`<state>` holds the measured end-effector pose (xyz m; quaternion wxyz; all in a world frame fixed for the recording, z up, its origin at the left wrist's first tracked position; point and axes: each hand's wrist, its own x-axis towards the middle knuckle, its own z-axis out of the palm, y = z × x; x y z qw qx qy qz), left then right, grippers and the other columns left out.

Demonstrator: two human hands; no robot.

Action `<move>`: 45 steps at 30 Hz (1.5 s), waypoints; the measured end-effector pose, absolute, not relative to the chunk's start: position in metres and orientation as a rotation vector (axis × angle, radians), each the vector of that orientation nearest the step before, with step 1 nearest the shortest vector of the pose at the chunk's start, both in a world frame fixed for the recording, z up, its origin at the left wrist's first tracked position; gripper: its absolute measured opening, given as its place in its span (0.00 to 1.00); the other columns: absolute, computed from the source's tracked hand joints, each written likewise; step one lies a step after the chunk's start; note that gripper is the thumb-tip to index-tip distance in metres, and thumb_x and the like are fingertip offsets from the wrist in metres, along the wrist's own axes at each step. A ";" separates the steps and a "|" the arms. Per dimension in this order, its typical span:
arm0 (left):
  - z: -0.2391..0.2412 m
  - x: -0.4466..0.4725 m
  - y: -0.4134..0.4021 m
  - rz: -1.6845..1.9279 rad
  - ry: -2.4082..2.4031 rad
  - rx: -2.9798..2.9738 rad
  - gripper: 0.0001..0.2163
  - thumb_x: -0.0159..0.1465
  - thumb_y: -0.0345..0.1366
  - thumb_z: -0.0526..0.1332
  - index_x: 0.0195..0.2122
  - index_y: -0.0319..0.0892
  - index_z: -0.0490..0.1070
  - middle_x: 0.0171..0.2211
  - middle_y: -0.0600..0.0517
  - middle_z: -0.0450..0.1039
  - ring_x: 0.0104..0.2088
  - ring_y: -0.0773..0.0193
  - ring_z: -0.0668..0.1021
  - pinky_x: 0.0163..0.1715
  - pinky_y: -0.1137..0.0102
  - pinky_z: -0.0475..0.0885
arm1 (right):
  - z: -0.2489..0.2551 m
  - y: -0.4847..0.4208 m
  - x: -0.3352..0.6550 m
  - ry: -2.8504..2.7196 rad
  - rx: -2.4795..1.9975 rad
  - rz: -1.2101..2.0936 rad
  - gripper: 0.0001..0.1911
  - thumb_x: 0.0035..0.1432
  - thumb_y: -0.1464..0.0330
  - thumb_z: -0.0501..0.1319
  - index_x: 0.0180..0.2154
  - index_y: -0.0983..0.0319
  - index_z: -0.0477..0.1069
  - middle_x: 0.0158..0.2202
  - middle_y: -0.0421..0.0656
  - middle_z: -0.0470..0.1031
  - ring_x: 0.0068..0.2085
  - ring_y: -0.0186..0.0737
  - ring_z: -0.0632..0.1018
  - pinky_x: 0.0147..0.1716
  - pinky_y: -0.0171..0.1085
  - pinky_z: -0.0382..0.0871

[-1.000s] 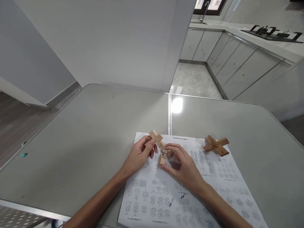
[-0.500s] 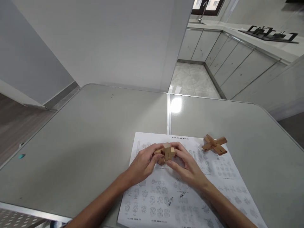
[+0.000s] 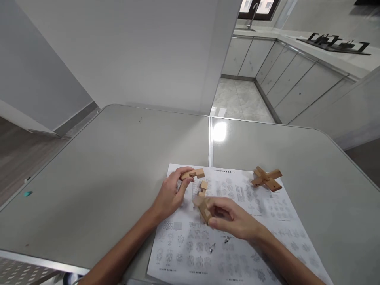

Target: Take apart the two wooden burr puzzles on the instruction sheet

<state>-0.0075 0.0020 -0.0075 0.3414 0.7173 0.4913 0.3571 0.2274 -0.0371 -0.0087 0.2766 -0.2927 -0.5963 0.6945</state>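
Observation:
My left hand pinches a notched wooden puzzle piece above the top left of a printed sheet. In my right hand is another wooden puzzle block, blurred by motion, gripped between thumb and fingers. Between the hands a third wooden piece shows on the sheet, partly hidden by the block in my right hand. To the right, a wooden cross-shaped puzzle rests on the sheet's upper right edge.
Small printed diagrams cover the sheet, with two small dark-and-silver bits on it. The grey table has a metal seam down its middle. A small teal object lies near the left edge. A white wall stands behind.
The joined wooden pieces have come apart. My left hand has drawn one piece up and left, my right hand has moved down with another, and a third shows between them.

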 end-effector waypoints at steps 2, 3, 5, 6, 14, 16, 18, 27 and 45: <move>-0.013 -0.009 0.003 0.964 1.368 2.090 0.14 0.77 0.43 0.56 0.58 0.45 0.70 0.43 0.49 0.82 0.40 0.58 0.81 0.46 0.61 0.76 | -0.014 -0.036 0.229 -1.610 -0.949 1.688 0.14 0.67 0.59 0.66 0.34 0.58 0.67 0.31 0.37 0.65 0.30 0.35 0.63 0.30 0.36 0.57; -0.015 -0.009 0.003 0.978 1.380 2.209 0.13 0.76 0.42 0.57 0.58 0.44 0.70 0.39 0.50 0.82 0.37 0.58 0.81 0.45 0.60 0.75 | -0.016 -0.035 0.230 -1.616 -1.021 1.598 0.13 0.67 0.60 0.65 0.33 0.58 0.65 0.30 0.36 0.63 0.29 0.35 0.62 0.29 0.36 0.56; -0.019 -0.010 0.004 0.994 1.353 2.401 0.13 0.75 0.38 0.58 0.58 0.42 0.69 0.31 0.53 0.80 0.32 0.60 0.80 0.44 0.60 0.75 | -0.020 -0.033 0.232 -1.638 -1.172 1.390 0.14 0.65 0.63 0.63 0.31 0.57 0.61 0.27 0.34 0.61 0.27 0.34 0.60 0.27 0.36 0.54; -0.020 -0.011 0.005 0.992 1.336 2.466 0.12 0.75 0.37 0.59 0.57 0.42 0.68 0.29 0.55 0.78 0.30 0.60 0.79 0.43 0.60 0.75 | -0.022 -0.032 0.232 -1.658 -1.251 1.271 0.14 0.64 0.65 0.63 0.30 0.57 0.59 0.26 0.33 0.59 0.26 0.34 0.60 0.27 0.36 0.53; -0.019 -0.013 0.002 0.696 1.181 2.622 0.14 0.70 0.38 0.60 0.55 0.42 0.67 0.25 0.57 0.74 0.24 0.62 0.75 0.31 0.66 0.71 | -0.030 -0.034 0.229 -1.917 -1.570 0.480 0.15 0.59 0.66 0.60 0.29 0.56 0.53 0.23 0.33 0.60 0.23 0.35 0.62 0.26 0.36 0.54; -0.018 -0.013 0.001 0.645 1.138 2.597 0.16 0.69 0.38 0.60 0.56 0.42 0.66 0.26 0.57 0.74 0.24 0.63 0.75 0.31 0.66 0.71 | -0.033 -0.035 0.229 -1.973 -1.584 0.382 0.14 0.59 0.66 0.60 0.29 0.56 0.53 0.22 0.34 0.62 0.23 0.35 0.63 0.26 0.36 0.54; -0.018 -0.012 -0.001 0.654 1.115 2.565 0.17 0.68 0.38 0.61 0.57 0.43 0.65 0.27 0.57 0.74 0.25 0.62 0.76 0.32 0.65 0.72 | -0.035 -0.035 0.227 -2.025 -1.602 0.302 0.14 0.59 0.66 0.60 0.29 0.56 0.54 0.22 0.35 0.64 0.22 0.35 0.64 0.26 0.36 0.53; -0.013 -0.011 -0.002 0.661 1.138 2.560 0.29 0.62 0.48 0.67 0.61 0.44 0.63 0.54 0.42 0.73 0.34 0.58 0.80 0.31 0.63 0.76 | -0.027 -0.038 0.222 -2.262 -1.240 0.416 0.03 0.63 0.68 0.62 0.37 0.58 0.67 0.30 0.39 0.73 0.27 0.37 0.71 0.28 0.36 0.60; -0.018 -0.012 0.004 0.605 0.977 2.499 0.27 0.67 0.56 0.67 0.62 0.49 0.69 0.57 0.46 0.81 0.51 0.52 0.85 0.43 0.62 0.80 | -0.032 -0.034 0.220 -2.081 -1.149 0.706 0.09 0.68 0.74 0.55 0.43 0.57 0.72 0.32 0.41 0.78 0.28 0.38 0.73 0.29 0.37 0.65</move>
